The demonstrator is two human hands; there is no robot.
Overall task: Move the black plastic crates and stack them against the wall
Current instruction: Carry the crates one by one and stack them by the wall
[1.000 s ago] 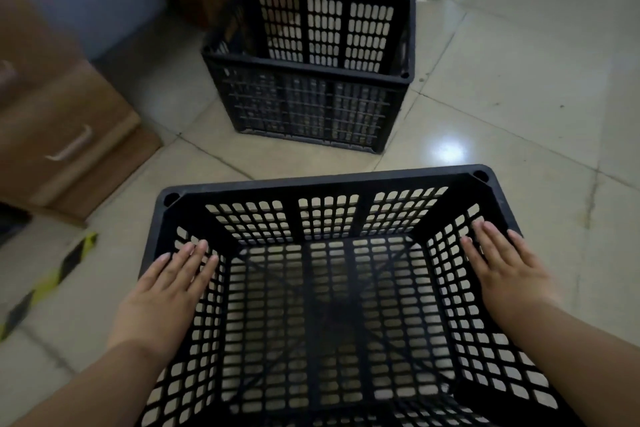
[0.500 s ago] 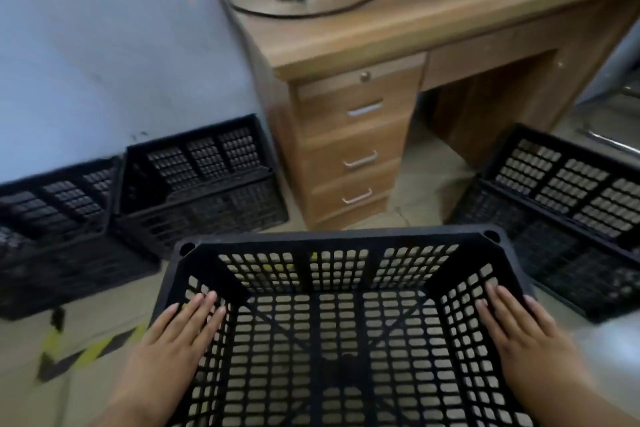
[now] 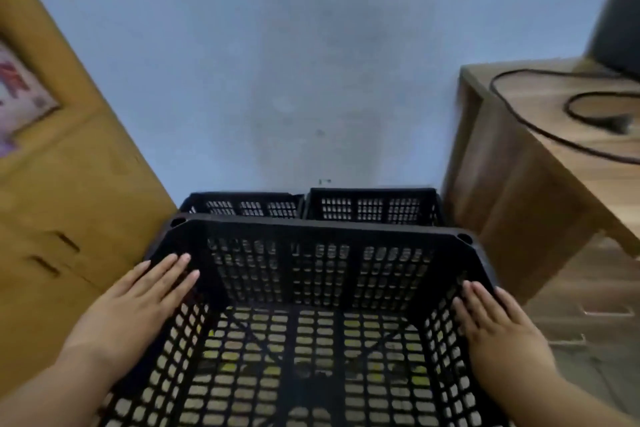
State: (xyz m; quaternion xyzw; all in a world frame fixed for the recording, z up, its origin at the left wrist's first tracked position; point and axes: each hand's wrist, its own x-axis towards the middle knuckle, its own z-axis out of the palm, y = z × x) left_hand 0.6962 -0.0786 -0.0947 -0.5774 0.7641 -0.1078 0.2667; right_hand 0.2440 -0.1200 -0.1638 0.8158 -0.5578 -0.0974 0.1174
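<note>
I hold a black plastic crate point(image 3: 318, 274) with lattice walls in front of me, its open top facing up. My left hand point(image 3: 138, 302) presses flat over its left rim and my right hand point(image 3: 498, 333) over its right rim, thumbs hidden outside. Beyond its far edge, two more black crates stand side by side on the floor against the blue-grey wall point(image 3: 277, 62): a left crate point(image 3: 246, 206) and a right crate point(image 3: 374, 206). The held crate covers their lower parts.
A wooden cabinet point(image 3: 65, 204) stands close on the left. A wooden desk point(image 3: 540, 163) with a black cable point(image 3: 540, 125) and a dark device on top stands on the right. The two floor crates fill the gap between them.
The view has swung left from the desk drawers toward the wall. The held crate now faces the two crates by the wall, closer to them. Both hands keep their grip.
</note>
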